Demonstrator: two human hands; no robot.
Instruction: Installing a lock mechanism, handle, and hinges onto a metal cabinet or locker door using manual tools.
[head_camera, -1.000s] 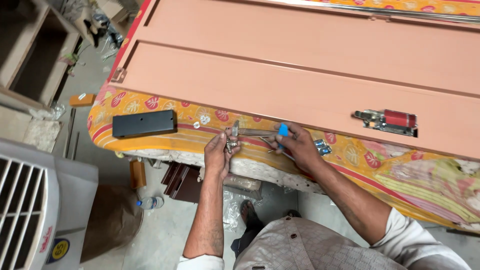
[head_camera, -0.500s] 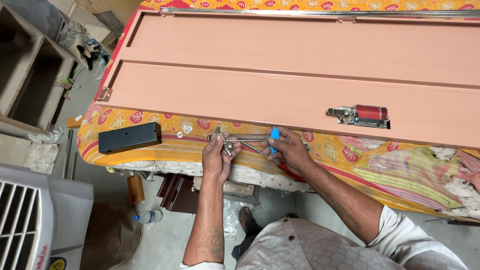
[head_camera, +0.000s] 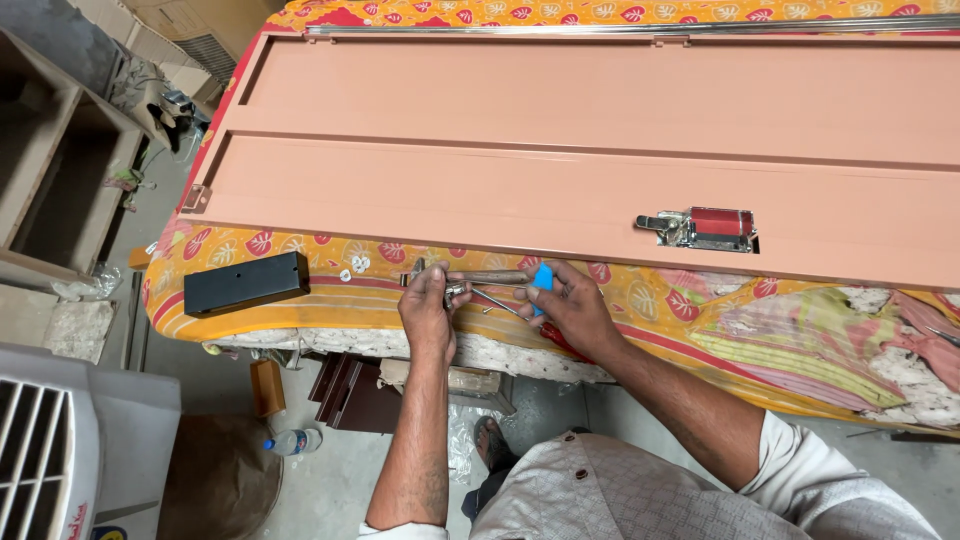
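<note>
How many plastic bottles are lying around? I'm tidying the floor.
1. A plastic bottle with a blue cap lies on the floor below the table edge, beside the brown round bin. Others may be hidden under the table.

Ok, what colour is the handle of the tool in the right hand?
Bright blue handle, gripped in the right hand; head view.

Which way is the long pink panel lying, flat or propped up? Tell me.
Flat. The pink panel lies face-up along the patterned cloth, its whole top surface showing; the red-and-metal latch rests on it.
</note>
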